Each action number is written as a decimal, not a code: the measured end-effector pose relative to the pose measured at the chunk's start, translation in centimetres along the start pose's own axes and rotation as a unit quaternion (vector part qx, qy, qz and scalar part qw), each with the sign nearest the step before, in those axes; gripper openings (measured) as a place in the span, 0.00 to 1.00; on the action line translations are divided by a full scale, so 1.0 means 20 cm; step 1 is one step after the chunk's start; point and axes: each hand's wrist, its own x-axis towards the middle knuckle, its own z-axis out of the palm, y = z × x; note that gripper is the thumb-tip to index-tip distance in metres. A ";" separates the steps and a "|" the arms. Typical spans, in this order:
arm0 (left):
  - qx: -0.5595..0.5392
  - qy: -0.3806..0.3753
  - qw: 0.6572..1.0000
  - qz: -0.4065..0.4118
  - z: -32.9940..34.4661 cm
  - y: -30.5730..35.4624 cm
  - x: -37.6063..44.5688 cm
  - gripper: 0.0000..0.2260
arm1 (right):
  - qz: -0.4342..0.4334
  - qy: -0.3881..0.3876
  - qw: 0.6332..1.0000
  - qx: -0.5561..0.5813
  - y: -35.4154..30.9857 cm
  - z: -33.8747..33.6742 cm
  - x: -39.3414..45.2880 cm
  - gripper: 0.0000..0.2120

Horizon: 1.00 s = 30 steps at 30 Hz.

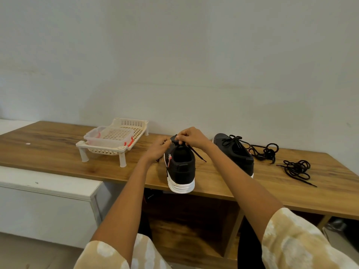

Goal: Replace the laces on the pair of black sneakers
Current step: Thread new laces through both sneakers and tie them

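Nearest, at the wooden table (58, 152) front edge: black sneaker (181, 169), heel toward the camera, white sole overhanging. Over its tongue, left hand (158, 148) and right hand (191, 137), both pinching the black lace (198, 155). Beyond, right: second sneaker (236, 152), laced; two loose lace bundles (297, 169). Far left: cream plastic rack (116, 140).

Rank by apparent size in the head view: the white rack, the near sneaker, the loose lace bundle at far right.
1. White rack
2. Near sneaker, though being closer to the camera flatters it
3. Loose lace bundle
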 end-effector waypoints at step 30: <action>0.122 -0.137 0.982 0.053 -0.14 0.10 0.13 0.03 | 0.040 -0.037 0.995 0.082 0.01 -0.02 0.00 0.13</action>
